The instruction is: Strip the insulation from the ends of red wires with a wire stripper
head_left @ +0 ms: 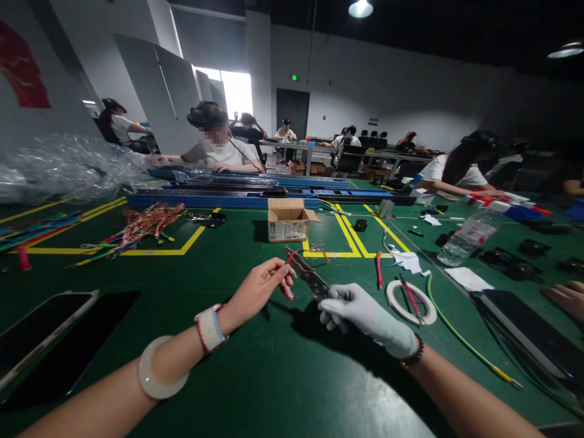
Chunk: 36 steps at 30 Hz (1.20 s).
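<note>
My left hand (262, 281) is bare and pinches a short red wire (290, 258) between thumb and fingers. The wire's upper end meets the jaws of a pair of wire strippers (311, 277); whether the jaws grip it I cannot tell. In a white glove, my right hand (353, 309) is closed around the strippers' handles, which are mostly hidden by the fingers. The tool points up and left, above the green table (255, 377). Beyond both hands stands an open cardboard box (288, 230).
A white tape roll (391, 304), a green-yellow cable (465, 340) and a water bottle (469, 237) are at right. Copper braids (152, 222) lie back left, phones (45, 328) front left. Blue rails (219, 199) cross the back, where a person (232, 152) sits.
</note>
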### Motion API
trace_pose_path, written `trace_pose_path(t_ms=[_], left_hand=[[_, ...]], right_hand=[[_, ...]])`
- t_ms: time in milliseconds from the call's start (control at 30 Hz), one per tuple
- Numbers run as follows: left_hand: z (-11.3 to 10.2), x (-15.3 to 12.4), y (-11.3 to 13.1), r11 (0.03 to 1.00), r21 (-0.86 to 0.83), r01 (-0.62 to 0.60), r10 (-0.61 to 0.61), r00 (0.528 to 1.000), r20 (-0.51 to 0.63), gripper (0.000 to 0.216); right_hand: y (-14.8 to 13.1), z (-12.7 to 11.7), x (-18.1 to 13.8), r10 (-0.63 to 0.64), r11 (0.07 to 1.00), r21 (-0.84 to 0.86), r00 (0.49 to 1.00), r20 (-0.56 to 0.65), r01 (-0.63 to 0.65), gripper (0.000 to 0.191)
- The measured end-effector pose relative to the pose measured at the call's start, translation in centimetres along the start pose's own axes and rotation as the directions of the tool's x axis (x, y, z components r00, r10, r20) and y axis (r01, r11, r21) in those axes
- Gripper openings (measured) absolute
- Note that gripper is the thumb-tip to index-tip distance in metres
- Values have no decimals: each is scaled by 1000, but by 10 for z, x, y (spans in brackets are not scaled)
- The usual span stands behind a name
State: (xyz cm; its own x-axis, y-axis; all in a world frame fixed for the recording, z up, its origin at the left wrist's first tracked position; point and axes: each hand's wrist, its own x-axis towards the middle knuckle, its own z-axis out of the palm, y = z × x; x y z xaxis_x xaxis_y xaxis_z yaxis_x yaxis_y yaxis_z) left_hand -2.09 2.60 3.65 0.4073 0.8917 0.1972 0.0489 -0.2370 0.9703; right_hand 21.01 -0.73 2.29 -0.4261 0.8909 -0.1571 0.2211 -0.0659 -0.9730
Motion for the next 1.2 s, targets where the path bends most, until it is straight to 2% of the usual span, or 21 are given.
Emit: trace_pose_path(t_ms=[133,300,533,767,933,1200], left_hand=[[0,-1,0,999,50,-19,19,1000,-7,26],[0,-2,4,991,134,-26,28,1000,-8,28],[-7,-1,5,986,167,-9,-1,998,60,33],[-13,0,6,986,159,42,-72,979,189,34],[-10,0,5,988,132,84,-111,972,209,34],[-7,1,7,991,105,79,-97,979,180,31]], right_hand=[[7,-1,4,-30,998,52,998,50,27,39],[2,-3,1,-50,996,77,994,98,42,38],[-6,-8,-2,-68,996,74,986,154,57,32],[-6,-9,-2,-82,987,152,975,208,51,33],[-5,-7,-3,-41,993,118,982,182,20,40],[-4,0,-6,29,998,63,999,37,-31,42]])
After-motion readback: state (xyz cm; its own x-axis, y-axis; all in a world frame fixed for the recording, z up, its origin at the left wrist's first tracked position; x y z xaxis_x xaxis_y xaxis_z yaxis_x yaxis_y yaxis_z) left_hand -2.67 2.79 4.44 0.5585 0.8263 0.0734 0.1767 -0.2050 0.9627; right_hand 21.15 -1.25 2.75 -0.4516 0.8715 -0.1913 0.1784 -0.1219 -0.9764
